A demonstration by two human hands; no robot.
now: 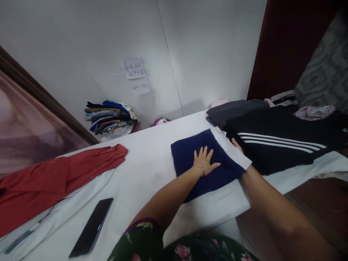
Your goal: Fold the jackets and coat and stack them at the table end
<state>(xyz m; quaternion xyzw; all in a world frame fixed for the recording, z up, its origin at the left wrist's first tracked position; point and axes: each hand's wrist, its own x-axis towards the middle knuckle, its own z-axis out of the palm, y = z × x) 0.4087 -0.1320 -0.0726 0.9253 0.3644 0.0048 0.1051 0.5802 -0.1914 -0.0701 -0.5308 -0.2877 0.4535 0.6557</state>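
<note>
A folded navy garment [187, 152] with a white band along its right side lies on the white-covered table [146, 163]. Pressed flat on its middle is my left hand [204, 161], fingers spread, with a bracelet at the wrist. At the garment's right edge, my right hand [240, 154] reaches under or behind the white band. Some of its fingertips show past the band, while the cloth hides the rest, so its grip is unclear. Just beyond that hand lies a black garment [261, 152] with white stripes.
Left on the table are a red garment [67, 174], a white garment and a black phone [92, 226]. A stack of folded clothes [111, 117] stands by the wall, beneath paper notes [136, 70]. More clothes, including a dark grey garment [236, 110], are piled at right.
</note>
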